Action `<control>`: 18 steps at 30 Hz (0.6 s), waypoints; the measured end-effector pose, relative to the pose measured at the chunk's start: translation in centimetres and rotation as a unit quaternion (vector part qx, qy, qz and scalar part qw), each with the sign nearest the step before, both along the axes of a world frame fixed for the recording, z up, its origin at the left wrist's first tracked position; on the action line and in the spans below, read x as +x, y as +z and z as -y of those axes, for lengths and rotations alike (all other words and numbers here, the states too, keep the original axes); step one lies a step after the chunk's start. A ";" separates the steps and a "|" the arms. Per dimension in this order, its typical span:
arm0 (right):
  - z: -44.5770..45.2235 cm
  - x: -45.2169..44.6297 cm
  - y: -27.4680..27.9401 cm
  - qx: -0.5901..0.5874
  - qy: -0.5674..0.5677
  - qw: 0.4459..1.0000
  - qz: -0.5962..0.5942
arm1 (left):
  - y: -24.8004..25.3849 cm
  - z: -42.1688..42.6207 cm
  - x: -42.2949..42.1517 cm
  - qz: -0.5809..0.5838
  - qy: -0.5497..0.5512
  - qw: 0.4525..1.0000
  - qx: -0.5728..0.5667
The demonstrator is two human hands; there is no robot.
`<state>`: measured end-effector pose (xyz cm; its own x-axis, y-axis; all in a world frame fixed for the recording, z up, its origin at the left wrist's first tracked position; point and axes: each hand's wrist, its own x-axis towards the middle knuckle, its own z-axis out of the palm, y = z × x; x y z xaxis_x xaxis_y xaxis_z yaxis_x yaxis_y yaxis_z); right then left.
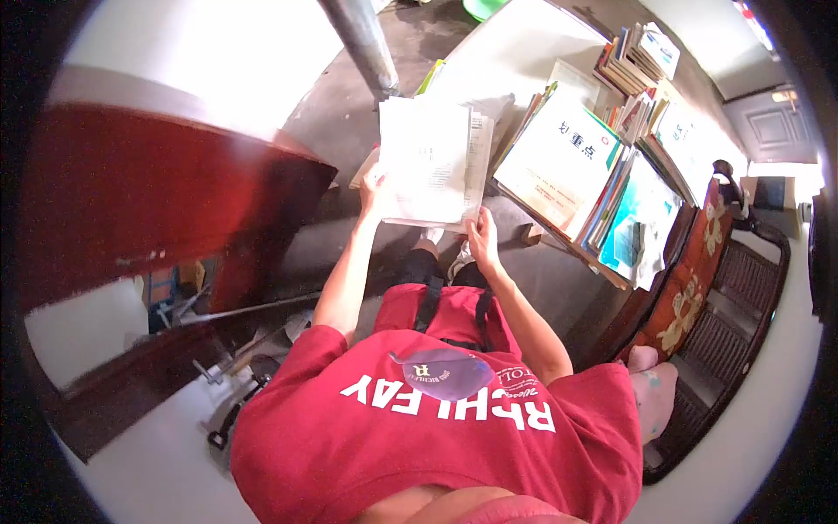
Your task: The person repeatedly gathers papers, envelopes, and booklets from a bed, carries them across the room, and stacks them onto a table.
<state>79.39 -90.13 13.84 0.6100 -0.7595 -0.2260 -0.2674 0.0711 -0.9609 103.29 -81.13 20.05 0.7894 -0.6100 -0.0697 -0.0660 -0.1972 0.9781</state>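
A stack of white printed papers (426, 162) is held up in front of my body, at the near edge of the table. My left hand (373, 188) is closed on the stack's left edge, with some sheets sticking out beside it. At the lower right corner, my right hand (481, 234) grips the same papers. Faint print shows on the top sheet, too washed out to read. Right of the papers lies a pile of books (559, 166), with a white cover carrying large dark characters on top.
More books stand in piles on the white table (515, 44), including a teal-covered one (635, 218). A metal pole (362, 44) rises beyond the papers. Red wooden furniture (175, 192) is at left. A dark slatted chair (742, 297) and a flowered cushion (681, 306) are at right.
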 end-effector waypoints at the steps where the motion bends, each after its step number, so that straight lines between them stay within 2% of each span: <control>1: 0.1 0.5 -1.6 -0.030 -0.009 0.999 -0.011 | -0.3 1.3 1.2 0.016 -0.017 1.000 0.009; 2: 0.4 1.3 -2.1 -0.059 -0.020 0.998 -0.023 | -1.0 2.4 2.2 0.032 -0.034 0.999 0.017; 4: 1.1 3.1 -2.9 0.008 -0.053 0.998 -0.022 | -2.2 4.7 4.3 0.063 -0.048 0.997 0.019; 7: 2.3 5.8 -2.1 0.081 -0.093 0.992 -0.039 | -2.2 8.5 6.7 0.030 -0.072 0.997 0.015; 9: 2.3 7.3 -1.0 0.089 -0.124 0.987 -0.041 | -1.0 10.2 7.7 0.011 -0.109 0.993 0.053; 12: 2.9 9.9 0.8 0.105 -0.217 0.971 -0.002 | -1.0 12.5 9.1 -0.013 -0.136 0.990 0.022; 14: 4.3 11.2 3.8 0.200 -0.259 0.944 0.032 | -3.6 13.9 10.6 -0.051 -0.148 0.988 0.012; 15: 5.2 11.6 5.0 0.212 -0.241 0.947 -0.009 | -4.6 14.5 11.1 -0.086 -0.146 0.985 -0.002; 16: 5.2 11.8 3.3 0.213 -0.256 0.943 -0.011 | -4.6 15.0 11.3 -0.091 -0.160 0.983 0.001; 18: 4.6 11.7 -0.1 0.144 -0.241 0.956 -0.083 | -4.8 15.9 11.5 0.015 -0.179 0.965 0.193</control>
<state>91.08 -94.72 13.71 0.1416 -0.8352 -0.5315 -0.2834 0.4802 -0.8301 114.80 -97.02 15.28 0.5388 -0.7764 -0.3269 -0.2233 -0.5057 0.8333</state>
